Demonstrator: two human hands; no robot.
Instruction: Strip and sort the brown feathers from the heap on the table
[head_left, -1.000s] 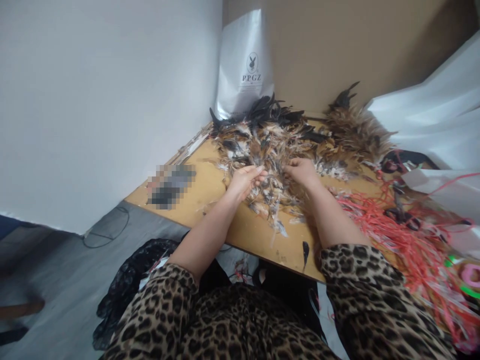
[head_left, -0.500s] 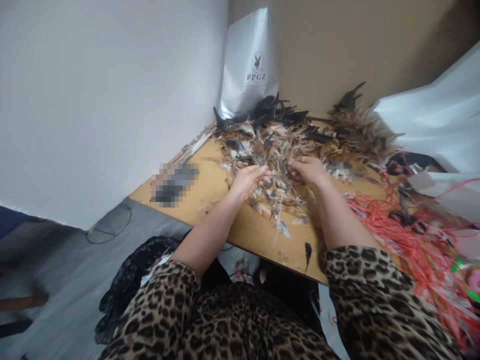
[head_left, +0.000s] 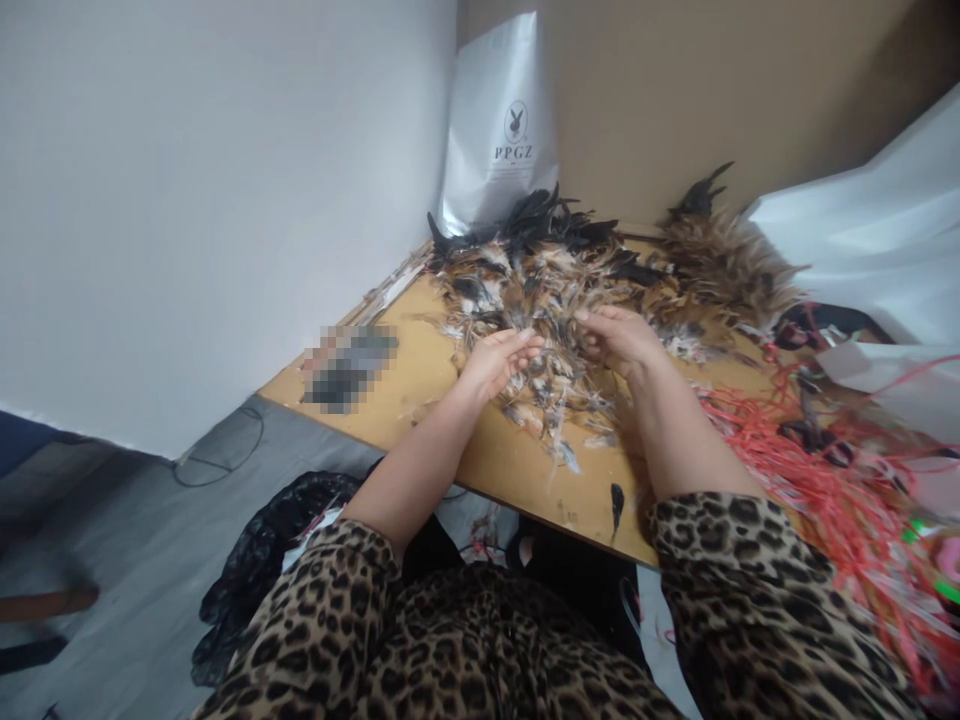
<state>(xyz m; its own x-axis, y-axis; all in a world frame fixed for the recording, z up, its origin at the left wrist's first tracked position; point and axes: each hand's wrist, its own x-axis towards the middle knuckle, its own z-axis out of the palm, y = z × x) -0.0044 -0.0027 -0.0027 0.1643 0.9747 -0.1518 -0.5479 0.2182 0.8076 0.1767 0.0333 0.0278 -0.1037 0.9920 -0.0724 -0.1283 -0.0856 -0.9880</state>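
Observation:
A loose heap of brown, white and black feathers (head_left: 555, 265) covers much of the wooden table (head_left: 495, 460). Over the near part of the heap, my left hand (head_left: 501, 360) is closed in a pinch, thumb against forefinger, on what looks like a feather. My right hand (head_left: 619, 335) faces it a short way off, also pinched at the fingertips on a thin brown feather. Against the pile behind, the held feathers are hard to pick out. One small black feather (head_left: 616, 505) lies apart near the front edge.
A silvery white bag (head_left: 499, 130) stands in the back corner. To the right are a bundle of brown feathers (head_left: 724, 260), tangled red strings (head_left: 780, 440) and white sheeting (head_left: 870, 230). A blurred-out item (head_left: 349, 370) lies at left; a black plastic bag (head_left: 262, 560) sits below.
My right hand has shifted slightly up and to the right, widening the gap between the hands a little. My left hand stays nearly still.

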